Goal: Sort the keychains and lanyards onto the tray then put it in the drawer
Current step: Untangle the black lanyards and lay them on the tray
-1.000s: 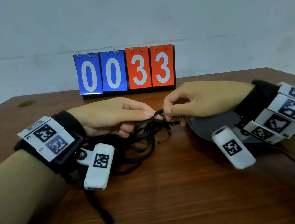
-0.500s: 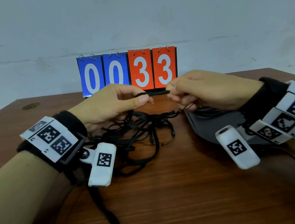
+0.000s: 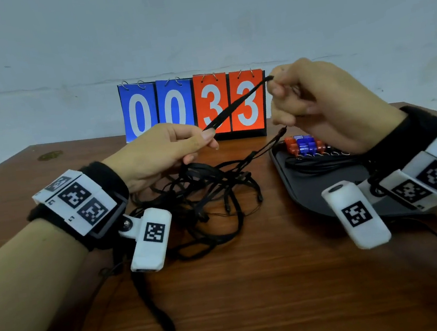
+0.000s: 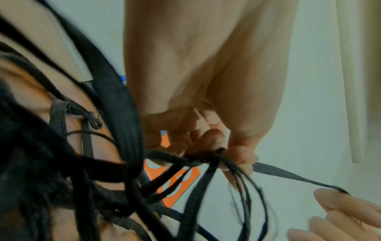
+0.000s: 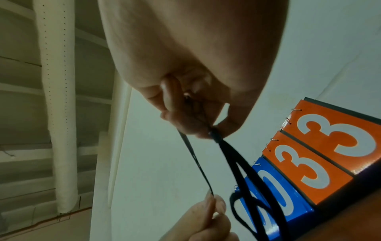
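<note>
Behind tangled lanyards, flip scoreboard, unobstructed.

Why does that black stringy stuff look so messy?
The black lanyards lie in a knotted tangle on the table beside the tray, not sorted. The left hand and right hand pinch one strap, stretched between them.

Your right hand hides part of the dark oval plastic tray; behind it the small orange and blue keychains blur together, uncountable.
</note>
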Demonstrator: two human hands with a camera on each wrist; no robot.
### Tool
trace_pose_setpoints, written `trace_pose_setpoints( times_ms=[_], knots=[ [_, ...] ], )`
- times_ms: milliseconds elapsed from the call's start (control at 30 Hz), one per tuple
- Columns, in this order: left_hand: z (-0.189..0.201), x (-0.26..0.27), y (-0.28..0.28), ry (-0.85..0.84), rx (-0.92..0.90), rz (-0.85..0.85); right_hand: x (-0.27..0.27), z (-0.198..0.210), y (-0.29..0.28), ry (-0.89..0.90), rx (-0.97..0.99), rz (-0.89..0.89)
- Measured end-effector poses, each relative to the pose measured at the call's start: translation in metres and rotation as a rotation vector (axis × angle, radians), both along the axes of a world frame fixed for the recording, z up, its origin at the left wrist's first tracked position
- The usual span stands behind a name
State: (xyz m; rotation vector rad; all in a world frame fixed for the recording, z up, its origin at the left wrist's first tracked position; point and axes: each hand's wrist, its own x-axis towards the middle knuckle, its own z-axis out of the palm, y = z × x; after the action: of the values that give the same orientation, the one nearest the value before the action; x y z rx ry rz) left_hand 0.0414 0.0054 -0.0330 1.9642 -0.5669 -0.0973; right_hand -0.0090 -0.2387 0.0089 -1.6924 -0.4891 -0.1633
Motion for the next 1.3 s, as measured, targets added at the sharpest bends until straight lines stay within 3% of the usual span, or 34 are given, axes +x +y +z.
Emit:
trace_pose_setpoints(
  times_ms=[267, 600, 833, 1000, 1200, 1300],
  knots=[
    [-0.004, 0.011, 0.004, 0.000, 0.026, 0.031, -0.010, 0.003, 0.000, 0.097, 0.051, 0.194],
    [-0.005, 0.017, 0.005, 0.040, -0.245, 0.111, -0.013, -0.002, 0.000, 0.230, -0.076, 0.431],
    [-0.007, 0.018, 0.005, 0.056, -0.259, 0.107, -0.017, -0.003, -0.002, 0.180, -0.181, 0.567],
    [-0.001, 0.008, -0.001, 0.198, -0.262, 0.066, -0.011, -0.007, 0.002, 0.177, -0.153, 0.479],
    [0.013, -0.003, 0.003, 0.469, -0.564, -0.193, -0.004, -0.012, 0.002, 0.166, -0.237, 0.345],
    [0.016, -0.008, 0.004, 0.488, -0.662, -0.307, -0.005, -0.015, 0.004, 0.177, -0.276, 0.331]
  ],
)
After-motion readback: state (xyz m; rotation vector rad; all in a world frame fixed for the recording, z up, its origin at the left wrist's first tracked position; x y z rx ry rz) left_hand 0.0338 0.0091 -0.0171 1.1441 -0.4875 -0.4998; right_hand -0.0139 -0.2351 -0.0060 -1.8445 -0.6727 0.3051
